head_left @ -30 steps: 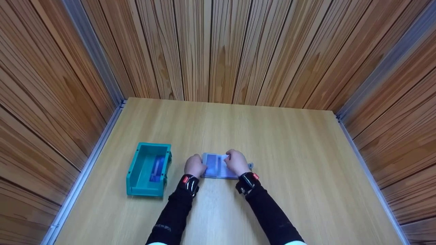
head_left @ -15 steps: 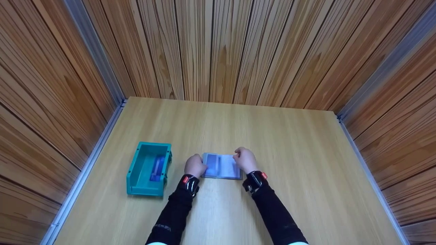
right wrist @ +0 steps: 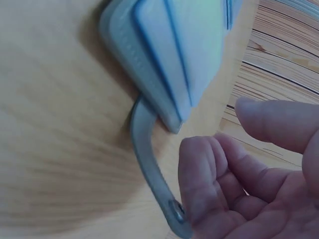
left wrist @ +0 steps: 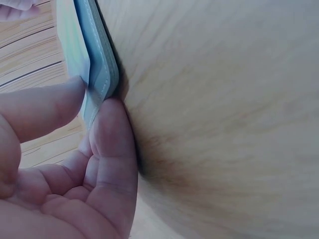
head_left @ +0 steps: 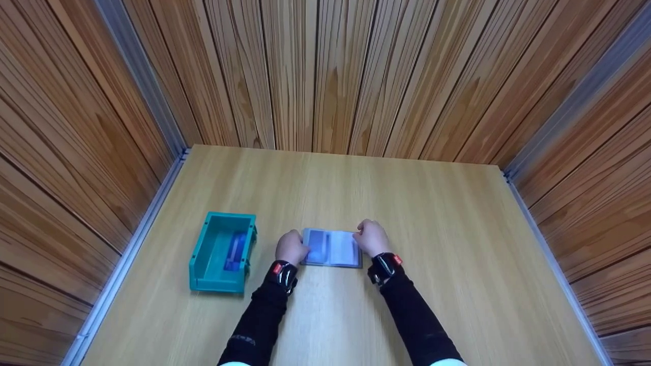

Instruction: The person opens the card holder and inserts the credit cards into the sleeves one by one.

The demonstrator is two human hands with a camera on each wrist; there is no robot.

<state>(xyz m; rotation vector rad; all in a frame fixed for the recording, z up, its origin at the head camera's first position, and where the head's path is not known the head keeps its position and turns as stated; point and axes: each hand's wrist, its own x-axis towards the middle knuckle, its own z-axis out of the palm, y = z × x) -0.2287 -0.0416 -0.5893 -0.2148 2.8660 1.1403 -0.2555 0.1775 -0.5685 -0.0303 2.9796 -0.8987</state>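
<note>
A blue-grey card holder with stitched edges lies spread open on the table, its clear sleeves facing up. My left hand pinches its left edge; in the left wrist view the thumb presses on the sleeves while the curled fingers sit under the cover. At the other end is my right hand, thumb and fingers apart with nothing between them. The right wrist view shows sleeves fanned up from the cover, and a strap with a metal snap running out beside the right fingertips.
A teal plastic bin stands to the left of the hands, with a dark blue item inside along its right wall. Wood-panelled walls with metal rails enclose the wooden table.
My right hand has moved right, from over the card holder's middle to its right edge, uncovering the right half. The left hand has kept its hold on the left edge.
</note>
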